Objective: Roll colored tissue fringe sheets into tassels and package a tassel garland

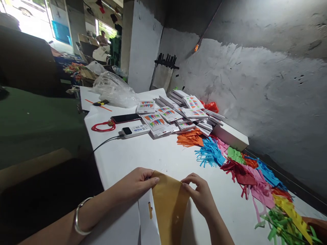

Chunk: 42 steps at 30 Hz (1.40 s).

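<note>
A mustard-yellow sheet point(170, 204) stretches between my two hands at the bottom middle of the head view. My left hand point(143, 182) pinches its upper left corner between thumb and fingers. At the upper right corner, my right hand point(199, 192) pinches the same sheet. Under the sheet's left edge lies a white card point(146, 223) with a hang hole, through which yellow shows. The lower ends of the sheet and card run out of view. A silver bangle point(78, 217) circles my left wrist.
Printed white packets point(159, 124) are piled at the table's point(127, 153) back. Coloured fringed paper bunches point(240, 172) line the right side, near a white box point(231, 136). A white device point(135, 131), phone point(126, 118), red cord point(103, 126) and cutter point(100, 102) lie left. One person sits far back.
</note>
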{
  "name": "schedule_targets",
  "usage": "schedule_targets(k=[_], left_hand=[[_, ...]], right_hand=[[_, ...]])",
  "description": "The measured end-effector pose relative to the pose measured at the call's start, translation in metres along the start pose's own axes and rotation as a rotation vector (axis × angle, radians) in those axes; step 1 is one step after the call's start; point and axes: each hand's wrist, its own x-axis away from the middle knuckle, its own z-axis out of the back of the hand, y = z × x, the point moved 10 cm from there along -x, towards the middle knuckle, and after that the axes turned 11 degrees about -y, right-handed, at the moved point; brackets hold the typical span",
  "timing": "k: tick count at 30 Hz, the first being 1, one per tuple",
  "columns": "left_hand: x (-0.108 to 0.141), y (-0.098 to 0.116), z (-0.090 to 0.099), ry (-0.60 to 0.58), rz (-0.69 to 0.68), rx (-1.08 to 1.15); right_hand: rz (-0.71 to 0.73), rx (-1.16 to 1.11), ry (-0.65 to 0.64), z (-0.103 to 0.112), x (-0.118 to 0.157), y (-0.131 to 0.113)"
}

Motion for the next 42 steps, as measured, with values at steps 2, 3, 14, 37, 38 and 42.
schedule_targets(k=[2,3,14,37,38,42], left_hand=[[0.0001,0.0018,0.0,0.002,0.002,-0.003],[0.0003,0.0023,0.0003,0.005,0.005,-0.005],[-0.0025,-0.0021,0.0001,-0.023,-0.008,0.0],[-0.0017,-0.0003,0.0006,-0.004,0.004,0.021],[-0.0017,0.0,0.0004,-0.003,0.005,0.017],[-0.0021,-0.0024,0.0016,0.004,0.011,0.001]], right_hand=[[0.008,0.015,0.024,0.0013,0.0009,0.0007],[0.013,0.026,0.037,0.0018,0.0016,0.0008],[0.058,0.104,0.073,0.002,0.0052,-0.001],[0.112,0.141,0.141,0.0055,0.0066,0.006],[0.111,0.135,0.133,0.0053,0.0065,0.0056],[0.101,0.105,0.077,0.0033,0.0058,0.0034]])
